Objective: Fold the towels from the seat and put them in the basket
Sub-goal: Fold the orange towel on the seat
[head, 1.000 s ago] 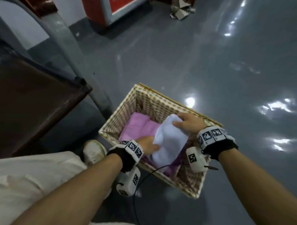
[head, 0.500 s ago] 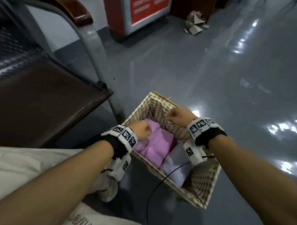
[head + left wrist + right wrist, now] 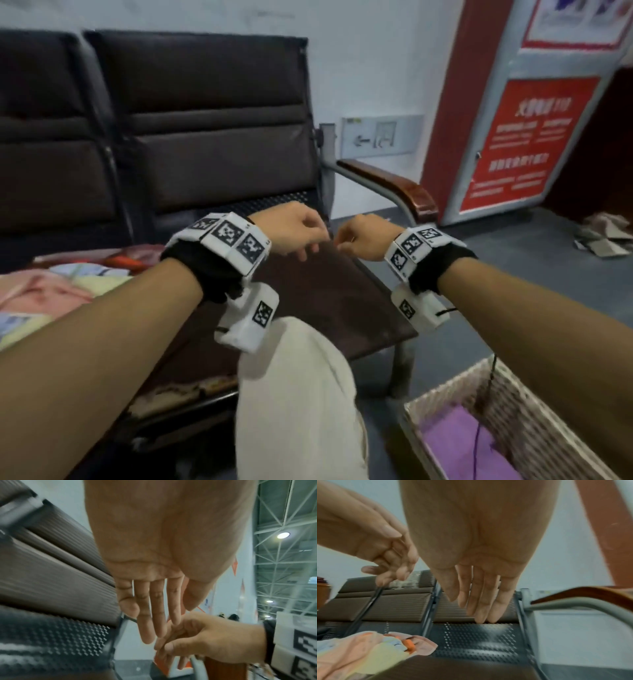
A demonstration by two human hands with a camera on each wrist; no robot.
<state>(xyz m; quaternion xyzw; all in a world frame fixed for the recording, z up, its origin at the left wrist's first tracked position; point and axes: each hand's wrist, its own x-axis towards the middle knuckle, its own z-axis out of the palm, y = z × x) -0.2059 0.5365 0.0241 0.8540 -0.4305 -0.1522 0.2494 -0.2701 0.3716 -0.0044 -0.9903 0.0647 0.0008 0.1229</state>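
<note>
Nearest, at the lower right of the head view: a wicker basket (image 3: 445,401) on the grey floor (image 3: 555,274), with a folded purple towel (image 3: 455,445) lying inside. A thin black cable (image 3: 478,442) dangling down into it from the right wrist. Beside the basket, a knee in pale trousers (image 3: 294,387), up against the front edge of the seat (image 3: 329,294).

Above the seat, both forearms raised, each banded with a black strap and white marker blocks. Left hand (image 3: 291,229) and right hand (image 3: 359,236) close together, fingertips near one another, over the brown seat pad. Both released and holding nothing: in the left wrist view, left fingers (image 3: 159,609) straight and pointing away, with the right hand's loosely bent fingers just beyond them; in the right wrist view, right fingers (image 3: 481,595) likewise extended and relaxed, with the left hand (image 3: 376,540) hanging loosely curled at the left. Contact between the two hands: cannot tell.

To the left, on the neighbouring seat, the unfolded towels (image 3: 51,291) in a heap, pink, pale yellow and light blue, with a bit of orange; well apart from both hands.

Farther back, dark padded backrests (image 3: 212,113), perforated metal where seat meets back. At the seat's right, a grey armrest (image 3: 394,185) topped in reddish wood. Beyond, a white wall with a small sign (image 3: 380,135), and a red cabinet (image 3: 527,137) with blurred, unreadable white lettering. Crumpled cardboard (image 3: 603,236) on the floor at the far right.
</note>
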